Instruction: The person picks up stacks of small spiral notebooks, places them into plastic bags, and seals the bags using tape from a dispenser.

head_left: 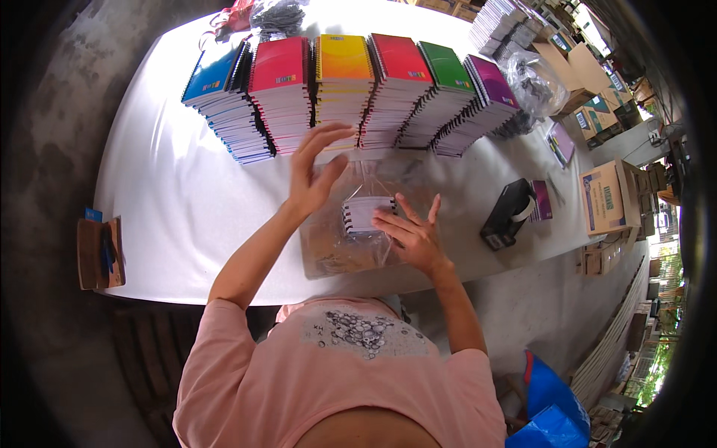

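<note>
A small spiral-bound stack of white pages (361, 214) lies in front of me, its dark coil along the left edge. Clear plastic film (358, 250) spreads around and under it, over a brownish flat sheet (317, 250). My right hand (415, 237) rests at the right side of the pages with fingers spread, apparently touching them or the film. Raised above and left of the pages, my left hand (320, 170) has its fingers apart and nothing in it. Whether the pages are inside the plastic, I cannot tell.
Behind are tall stacks of spiral notebooks: blue (210, 75), red (278, 63), yellow (345, 58), another red (399, 56), green (447, 67), purple (491, 81). To the right stand a black tape dispenser (502, 216) and a cardboard box (603, 198). A cardboard holder (91, 254) sits at the left edge.
</note>
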`<action>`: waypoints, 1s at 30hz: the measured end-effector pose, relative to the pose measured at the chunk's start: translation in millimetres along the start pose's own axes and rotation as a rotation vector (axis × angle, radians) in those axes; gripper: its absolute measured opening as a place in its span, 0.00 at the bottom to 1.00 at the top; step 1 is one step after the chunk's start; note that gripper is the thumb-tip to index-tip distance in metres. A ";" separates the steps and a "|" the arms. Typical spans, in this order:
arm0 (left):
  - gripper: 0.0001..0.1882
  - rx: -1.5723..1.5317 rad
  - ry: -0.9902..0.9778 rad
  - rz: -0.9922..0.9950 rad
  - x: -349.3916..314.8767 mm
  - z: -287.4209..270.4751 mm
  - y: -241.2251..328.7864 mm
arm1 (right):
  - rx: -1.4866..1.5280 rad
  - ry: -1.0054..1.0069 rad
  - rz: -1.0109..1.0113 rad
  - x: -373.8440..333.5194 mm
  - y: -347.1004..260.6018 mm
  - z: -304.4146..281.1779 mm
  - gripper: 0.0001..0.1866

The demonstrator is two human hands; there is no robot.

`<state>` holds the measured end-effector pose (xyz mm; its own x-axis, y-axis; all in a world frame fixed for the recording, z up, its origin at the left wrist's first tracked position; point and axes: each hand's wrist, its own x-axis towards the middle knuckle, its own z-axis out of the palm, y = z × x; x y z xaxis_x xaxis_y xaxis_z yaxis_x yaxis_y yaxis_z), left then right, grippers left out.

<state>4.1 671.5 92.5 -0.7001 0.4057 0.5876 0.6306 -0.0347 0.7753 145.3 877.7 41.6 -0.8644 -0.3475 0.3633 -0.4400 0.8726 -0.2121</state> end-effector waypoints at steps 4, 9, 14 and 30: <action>0.21 0.466 -0.452 0.558 -43.7 -20.2 -0.1 | 0.073 -0.019 0.030 -2.4 -2.1 -0.7 0.24; 0.32 0.647 -0.650 0.336 -70.8 -9.8 -8.8 | 0.894 0.361 0.306 -11.5 -6.6 3.4 0.27; 0.42 0.735 -0.758 0.318 -72.7 -7.1 -9.3 | 0.425 0.050 0.135 -20.7 4.7 10.5 0.28; 0.24 -0.376 -0.580 -0.568 -24.1 27.4 -75.5 | 0.140 0.007 0.022 -4.1 0.1 7.2 0.32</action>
<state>-17.5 689.4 13.5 -0.5296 0.8474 -0.0383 0.0176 0.0562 0.9983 147.0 876.7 33.5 -0.8728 -0.3256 0.3637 -0.4508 0.8234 -0.3446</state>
